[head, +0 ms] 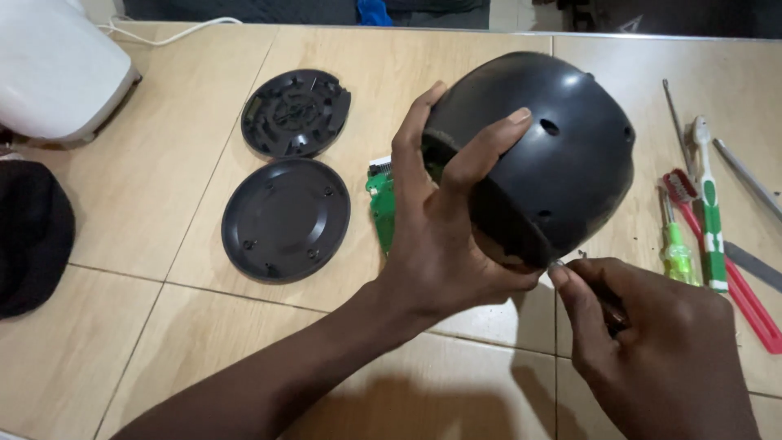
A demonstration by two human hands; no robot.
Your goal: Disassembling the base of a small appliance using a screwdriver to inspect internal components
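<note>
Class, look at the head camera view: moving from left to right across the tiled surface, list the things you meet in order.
White appliance → smooth round black plate → green circuit board → left hand → black dome shell → green-handled screwdriver → white-and-green toothbrush → grey metal tool at the right edge.

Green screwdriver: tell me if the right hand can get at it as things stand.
Probably yes. The green screwdriver lies on the tiled surface just beside the right hand, with nothing lying between them. But that hand's fingers are pinched at the edge of the black shell, so it would have to let go first.
</note>
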